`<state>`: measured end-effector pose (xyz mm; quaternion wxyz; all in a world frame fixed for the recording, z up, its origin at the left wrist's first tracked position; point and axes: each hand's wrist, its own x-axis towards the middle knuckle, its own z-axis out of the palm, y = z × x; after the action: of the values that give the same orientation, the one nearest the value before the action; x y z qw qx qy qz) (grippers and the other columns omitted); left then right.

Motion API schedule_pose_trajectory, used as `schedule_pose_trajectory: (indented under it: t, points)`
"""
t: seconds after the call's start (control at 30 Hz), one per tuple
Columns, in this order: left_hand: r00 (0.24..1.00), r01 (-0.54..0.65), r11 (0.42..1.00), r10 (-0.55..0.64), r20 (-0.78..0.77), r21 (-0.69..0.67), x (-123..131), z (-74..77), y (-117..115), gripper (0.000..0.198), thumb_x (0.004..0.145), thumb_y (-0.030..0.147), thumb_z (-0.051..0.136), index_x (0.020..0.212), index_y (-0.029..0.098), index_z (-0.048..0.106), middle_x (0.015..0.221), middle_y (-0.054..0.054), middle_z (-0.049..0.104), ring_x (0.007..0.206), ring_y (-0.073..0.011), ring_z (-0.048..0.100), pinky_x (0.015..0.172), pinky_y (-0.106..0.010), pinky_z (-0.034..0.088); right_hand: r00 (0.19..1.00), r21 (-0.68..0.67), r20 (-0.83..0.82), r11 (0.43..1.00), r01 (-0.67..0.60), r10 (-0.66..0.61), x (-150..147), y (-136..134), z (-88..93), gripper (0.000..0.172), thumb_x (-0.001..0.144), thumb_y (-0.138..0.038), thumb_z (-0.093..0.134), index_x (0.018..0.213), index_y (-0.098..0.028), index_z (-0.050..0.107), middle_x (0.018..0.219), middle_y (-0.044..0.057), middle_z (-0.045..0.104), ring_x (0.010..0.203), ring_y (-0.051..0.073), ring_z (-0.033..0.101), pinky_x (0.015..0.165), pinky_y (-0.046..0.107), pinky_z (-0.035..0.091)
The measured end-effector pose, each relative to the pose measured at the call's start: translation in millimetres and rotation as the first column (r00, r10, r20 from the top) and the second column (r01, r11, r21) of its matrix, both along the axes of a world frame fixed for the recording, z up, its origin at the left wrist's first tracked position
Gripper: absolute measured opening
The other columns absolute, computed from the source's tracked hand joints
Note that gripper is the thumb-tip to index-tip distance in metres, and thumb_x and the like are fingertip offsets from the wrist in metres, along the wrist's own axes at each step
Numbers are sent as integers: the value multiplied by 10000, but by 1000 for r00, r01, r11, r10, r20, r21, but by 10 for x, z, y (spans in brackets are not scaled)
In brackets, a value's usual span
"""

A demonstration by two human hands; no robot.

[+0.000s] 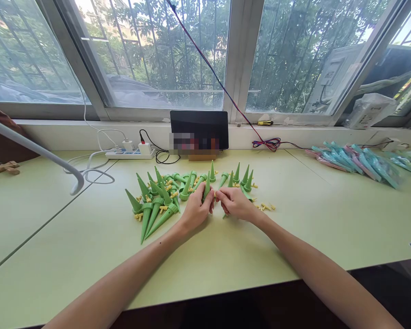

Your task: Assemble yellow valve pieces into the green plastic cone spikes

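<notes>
Green cone-shaped plastic spike (207,186) held point-up between pinching fingers of the left hand (198,206), over a pale yellow-green counter (205,269). Pinched close beside it by fingers of the right hand (238,203): small yellow plastic piece (215,194), contact impossible to tell. Behind and leftward, more green spikes (153,216), some upright.

Forearms (147,265) converge, left hand (198,206) and right hand (238,202) close together, fingers (226,193) curled.
</notes>
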<state>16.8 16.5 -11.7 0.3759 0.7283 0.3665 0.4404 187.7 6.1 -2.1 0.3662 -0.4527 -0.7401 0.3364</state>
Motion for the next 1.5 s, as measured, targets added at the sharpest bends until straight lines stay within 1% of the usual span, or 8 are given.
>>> schedule_pose_trajectory:
  t: [0.2,0.43,0.67,0.97,1.17,1.27,1.4,1.5]
  points:
    - [1000,-5,1000,5,-9,2,1,8,2,257,991,430,467,840,227,424,658,49,564,548,-121,560,619,-287,466,1000,0,10,1000,6,-6,-4,-2,9,357,1022,-381,433,714,-215,505,455,-54,515,424,120,480,527,243,394]
    - [1000,-1,1000,1,-4,-8,0,-7,0,251,989,431,469,849,228,423,662,49,567,550,-122,561,601,-285,465,999,18,42,1000,9,-9,-7,-6,34,347,1022,-318,410,705,-211,501,452,-51,518,429,121,479,541,246,393]
    - [1000,-11,1000,11,-20,6,-3,9,-3,245,990,415,466,841,224,424,649,54,569,554,-120,565,634,-288,466,999,21,33,1000,9,-10,-3,-2,14,340,1014,-324,416,706,-206,501,457,-51,509,434,118,463,521,238,384]
    - [1000,-16,1000,16,-21,2,1,21,-3,243,981,414,475,837,226,422,649,52,572,542,-122,557,613,-285,457,999,36,46,999,14,-15,-8,1,24,344,1014,-324,415,704,-204,501,461,-53,504,441,115,450,531,243,369]
    - [1000,-16,1000,16,-26,7,-4,26,-9,244,989,409,467,838,224,420,635,60,562,541,-118,560,632,-283,460,999,58,49,998,13,-16,-6,8,7,353,1012,-331,411,695,-204,498,460,-49,507,439,114,453,533,246,376]
    - [1000,-9,1000,9,-21,7,-1,17,-4,250,991,412,467,834,223,418,639,59,560,540,-117,560,624,-283,460,1000,28,10,1000,0,0,-3,15,-7,349,1008,-345,419,698,-205,500,457,-51,509,427,114,467,519,242,394]
    - [1000,0,1000,0,-16,22,3,2,5,247,997,422,459,855,221,437,667,48,576,553,-118,564,613,-283,455,990,-93,-128,993,-68,56,-1,29,-14,338,995,-389,439,721,-206,512,459,-57,512,392,114,483,461,233,401]
    - [1000,-6,999,7,-30,48,3,1,0,240,1003,423,450,872,221,445,665,45,583,566,-121,565,622,-282,453,976,-138,-201,984,-111,81,-2,34,-10,379,983,-455,461,704,-204,516,443,-59,498,381,111,478,439,226,395]
